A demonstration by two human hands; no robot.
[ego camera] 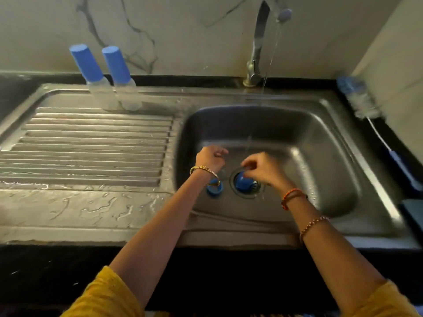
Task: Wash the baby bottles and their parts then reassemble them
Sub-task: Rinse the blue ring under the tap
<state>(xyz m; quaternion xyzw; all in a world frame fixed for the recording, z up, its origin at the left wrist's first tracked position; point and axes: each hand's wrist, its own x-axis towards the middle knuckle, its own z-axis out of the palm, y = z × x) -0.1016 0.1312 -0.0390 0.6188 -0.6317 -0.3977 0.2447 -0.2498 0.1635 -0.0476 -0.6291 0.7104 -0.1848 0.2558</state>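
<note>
Two clear baby bottles, one (100,92) left of the other (129,94), stand with tall blue caps at the back of the drainboard. Two blue bottle parts lie in the sink basin (320,170): a ring (214,191) left of the drain and a second blue part (242,183) on the drain. My right hand (265,169) reaches down over the drain, its curled fingertips pinching the top of that second part. My left hand (210,159) hovers above the ring with its fingers curled; motion blur hides whether it holds anything.
A thin stream of water runs from the tap (257,46) into the basin between my hands. A bottle brush (358,99) with a blue handle lies along the right counter, with a dark sponge (414,211) nearer me. The ribbed drainboard (91,143) is wet.
</note>
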